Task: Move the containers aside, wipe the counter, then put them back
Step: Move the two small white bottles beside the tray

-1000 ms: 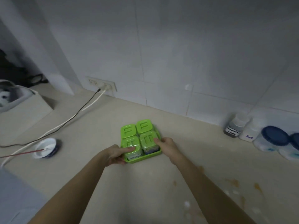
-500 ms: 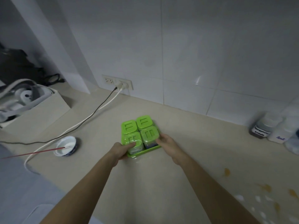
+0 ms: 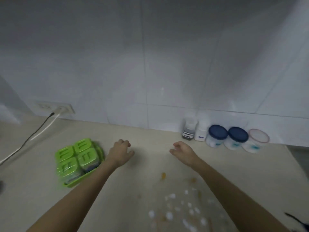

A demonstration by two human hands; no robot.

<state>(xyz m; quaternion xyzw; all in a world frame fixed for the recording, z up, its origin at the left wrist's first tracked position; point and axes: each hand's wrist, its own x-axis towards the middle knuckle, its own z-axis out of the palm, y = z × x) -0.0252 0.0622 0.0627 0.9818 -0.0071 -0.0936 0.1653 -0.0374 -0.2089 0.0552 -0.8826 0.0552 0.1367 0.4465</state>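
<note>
Fingers (image 3: 127,144) of both hands are loose and half curled now, gripping nothing, where half a second ago they were clamped on the two near corners of the green tray (image 3: 73,182). That tray, with its four green-lidded containers (image 3: 78,155) packed in a square, sits on the surface at the left, and the left hand (image 3: 120,153) hovers just beside its right edge without touching it. The right hand (image 3: 184,153) is well apart from it, out over the bare middle of the surface. So the first load looks to have been let go and parked to the side. Against the back wall at the right stand two small white bottles (image 3: 194,131), then two blue-lidded jars (image 3: 226,136) and a clear-lidded one (image 3: 256,140), all untouched in their row. Both hands seem to be heading that way, which I take to mean those are next to be shifted. Nearer the front edge the surface (image 3: 150,164) shows orange spots and a scatter of white specks (image 3: 177,206), the mess the wiping is for. No cloth is in sight, so wiping has not begun, and putting things back is a long way off.
</note>
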